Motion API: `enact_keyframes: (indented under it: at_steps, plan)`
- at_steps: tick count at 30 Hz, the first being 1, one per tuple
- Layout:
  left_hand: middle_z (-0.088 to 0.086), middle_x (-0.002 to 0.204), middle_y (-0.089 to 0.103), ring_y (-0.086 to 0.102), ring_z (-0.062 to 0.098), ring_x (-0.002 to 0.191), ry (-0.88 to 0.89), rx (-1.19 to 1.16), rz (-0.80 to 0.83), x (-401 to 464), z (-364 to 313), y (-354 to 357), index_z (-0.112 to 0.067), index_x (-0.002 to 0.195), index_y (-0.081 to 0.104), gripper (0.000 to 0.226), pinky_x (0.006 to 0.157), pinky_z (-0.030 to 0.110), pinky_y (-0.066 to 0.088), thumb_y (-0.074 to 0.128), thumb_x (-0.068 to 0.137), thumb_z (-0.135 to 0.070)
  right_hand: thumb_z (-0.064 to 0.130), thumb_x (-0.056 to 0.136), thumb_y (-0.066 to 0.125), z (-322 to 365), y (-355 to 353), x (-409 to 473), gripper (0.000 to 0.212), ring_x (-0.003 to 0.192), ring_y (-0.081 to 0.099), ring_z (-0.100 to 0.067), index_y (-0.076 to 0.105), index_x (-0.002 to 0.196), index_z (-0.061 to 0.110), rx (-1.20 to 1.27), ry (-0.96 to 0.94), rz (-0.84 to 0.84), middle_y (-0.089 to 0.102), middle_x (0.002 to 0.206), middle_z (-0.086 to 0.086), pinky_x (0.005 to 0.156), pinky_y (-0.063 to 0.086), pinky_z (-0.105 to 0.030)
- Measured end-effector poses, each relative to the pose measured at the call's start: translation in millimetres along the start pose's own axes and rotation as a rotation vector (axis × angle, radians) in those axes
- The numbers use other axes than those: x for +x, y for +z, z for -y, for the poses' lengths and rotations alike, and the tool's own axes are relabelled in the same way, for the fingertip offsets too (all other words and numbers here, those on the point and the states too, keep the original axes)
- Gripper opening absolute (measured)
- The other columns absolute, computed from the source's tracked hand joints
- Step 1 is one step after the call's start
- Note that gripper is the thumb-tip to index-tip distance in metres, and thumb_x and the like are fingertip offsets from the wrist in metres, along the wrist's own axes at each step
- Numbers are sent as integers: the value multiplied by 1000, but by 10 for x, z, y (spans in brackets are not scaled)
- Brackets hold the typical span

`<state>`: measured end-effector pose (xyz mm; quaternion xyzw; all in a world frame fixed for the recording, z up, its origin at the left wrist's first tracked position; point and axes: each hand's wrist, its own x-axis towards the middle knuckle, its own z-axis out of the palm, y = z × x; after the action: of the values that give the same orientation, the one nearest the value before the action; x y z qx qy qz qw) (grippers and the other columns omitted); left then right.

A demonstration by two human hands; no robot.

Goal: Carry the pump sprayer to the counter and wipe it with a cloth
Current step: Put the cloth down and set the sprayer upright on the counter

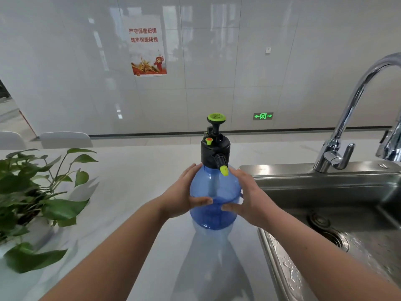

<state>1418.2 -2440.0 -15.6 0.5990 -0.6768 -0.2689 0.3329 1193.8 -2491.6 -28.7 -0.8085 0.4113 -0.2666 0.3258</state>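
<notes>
We have the pump sprayer (213, 192) upright on the white tabletop (134, 187), its blue tank between our palms: the left hand (184, 198) presses the left side with its thumb across the front, and the right hand (247, 200) presses the right side, so the grip of each hand is closed on the tank. Whether the base rests fully on the surface or hangs just above it, we cannot tell. We judge the carrying done or nearly so; the wiping is all left, and no cloth shows anywhere. The sink (325, 192) begins just beside the sprayer on the right, its wet rim an edge to mind, with the faucet (347, 127) beyond. On the left a leafy plant (39, 192) stands well apart, leaving open tabletop between and in front of us.
</notes>
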Motion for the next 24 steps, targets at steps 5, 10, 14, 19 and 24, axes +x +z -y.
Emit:
enact_keyframes:
  at_steps: [5,10,14,19,24]
  plan:
    - [-11,157,9,-2,9,149,-14,-27,34,132,103,-30,-37,153,13,100,119,39,18,80,78,-36,26,73,82,-64,-23,148,88,131,37,-18,29,144,30,107,12,14,30,137,9,106,42,-40]
    - [-14,157,14,13,7,146,-89,-144,-46,74,127,-30,-31,156,9,109,117,36,24,76,72,-52,41,84,69,-97,-99,160,76,132,37,-10,27,147,39,254,88,41,30,148,18,103,37,-31]
    - [-7,143,42,39,17,136,-66,-159,-94,45,48,-9,-38,143,32,79,110,42,39,78,79,-36,31,89,67,-75,-65,134,71,132,42,-10,28,149,36,237,65,37,38,149,15,101,35,-26]
    - [-5,145,44,42,16,134,-78,-112,-104,-41,109,-47,-28,148,37,81,110,44,40,80,80,-34,43,84,70,-90,-23,23,76,127,45,-9,28,146,39,187,83,16,37,148,16,96,41,-27]
    - [-3,151,40,38,16,138,-78,-95,-89,-93,64,-25,-25,150,33,82,112,44,36,78,82,-32,42,84,71,-77,-13,-12,78,133,41,-15,26,148,36,194,91,23,32,153,10,108,42,-40]
